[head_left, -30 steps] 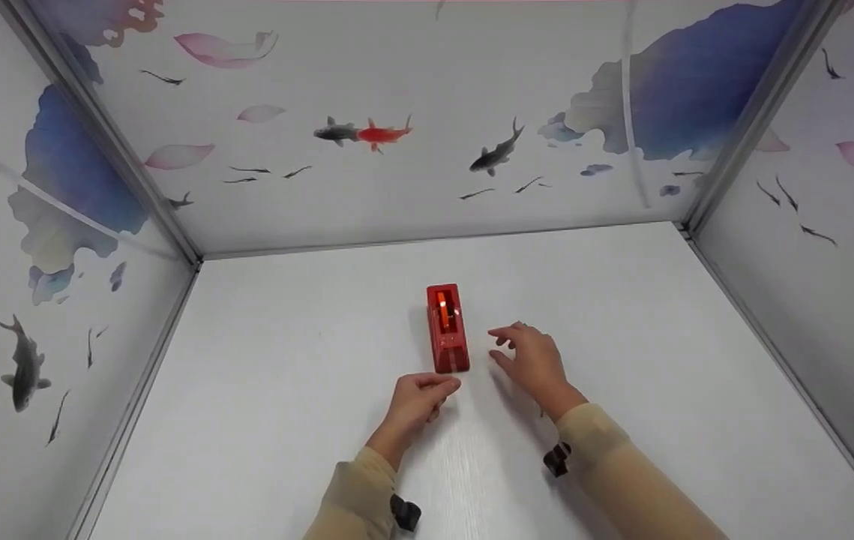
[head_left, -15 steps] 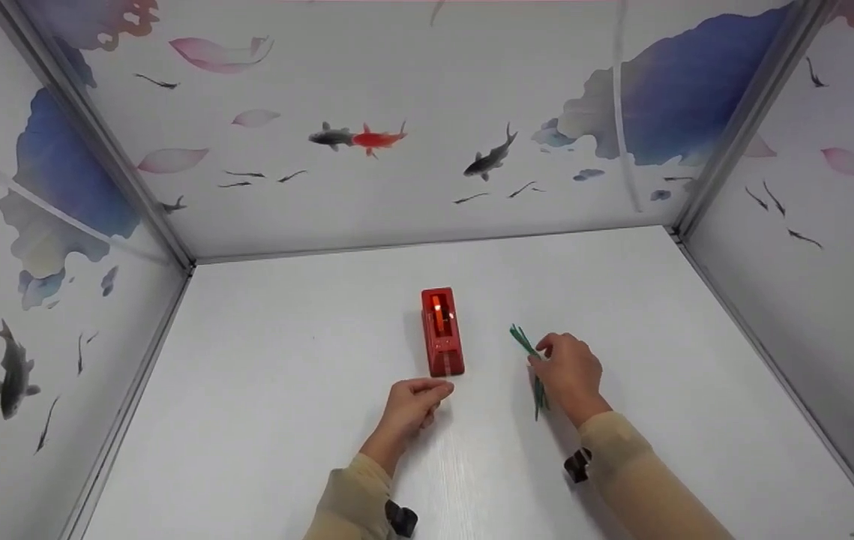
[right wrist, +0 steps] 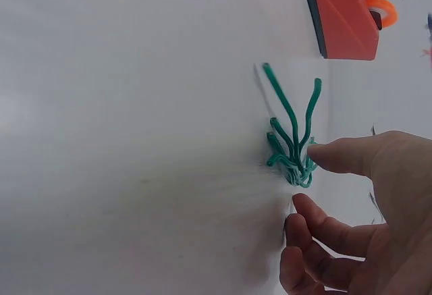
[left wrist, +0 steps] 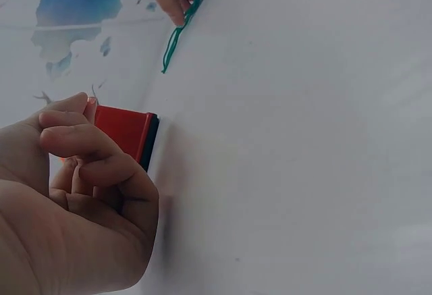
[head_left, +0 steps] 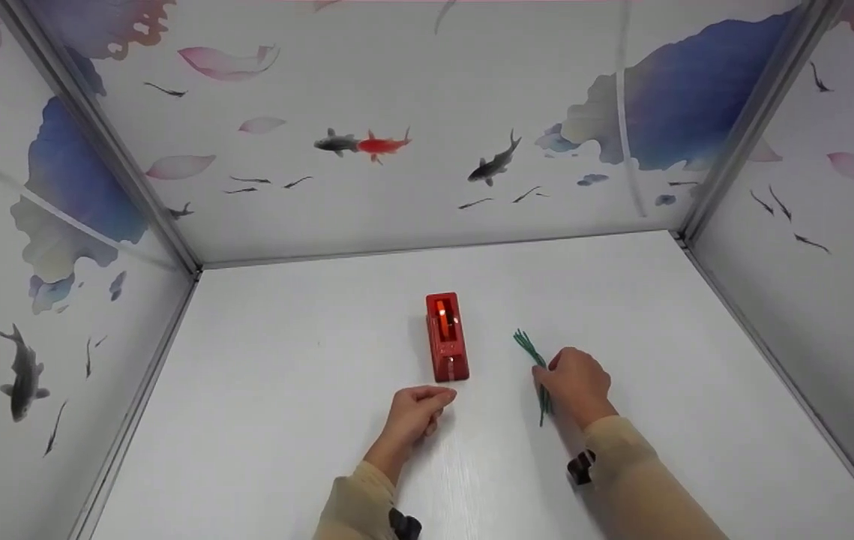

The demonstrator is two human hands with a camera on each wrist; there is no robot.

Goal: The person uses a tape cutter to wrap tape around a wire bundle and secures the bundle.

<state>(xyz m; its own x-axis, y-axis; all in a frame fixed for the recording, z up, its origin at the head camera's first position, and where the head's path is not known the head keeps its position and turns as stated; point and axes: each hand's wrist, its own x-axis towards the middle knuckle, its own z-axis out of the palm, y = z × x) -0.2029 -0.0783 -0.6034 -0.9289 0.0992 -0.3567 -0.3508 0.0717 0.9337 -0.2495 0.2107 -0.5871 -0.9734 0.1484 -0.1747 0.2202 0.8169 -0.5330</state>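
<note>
A red tape dispenser (head_left: pixel 447 337) with an orange wheel lies lengthwise near the middle of the white table. Just below its near end, my left hand (head_left: pixel 413 416) has thumb and forefinger pinched together on what looks like the free end of clear tape; a pale strip (head_left: pixel 450 367) shows at the dispenser's front. The other left fingers curl inward in the left wrist view. To the right, my right hand (head_left: pixel 578 382) pinches a bundle of thin green strands (head_left: pixel 525 343) at its middle. Their splayed ends show in the right wrist view, by the thumb (right wrist: pixel 344 154).
White panels (head_left: pixel 427 217) printed with fish, petals and blue leaves enclose the table (head_left: pixel 284 420) at the back and both sides. Grey metal edging runs along the corners. A black wrist device (head_left: pixel 580 466) sits under the right sleeve (head_left: pixel 629 457).
A second ago the right hand stood spread nearer the dispenser, covering most of the green bundle. It has shifted right and now pinches the bundle. The left hand has stayed by the dispenser.
</note>
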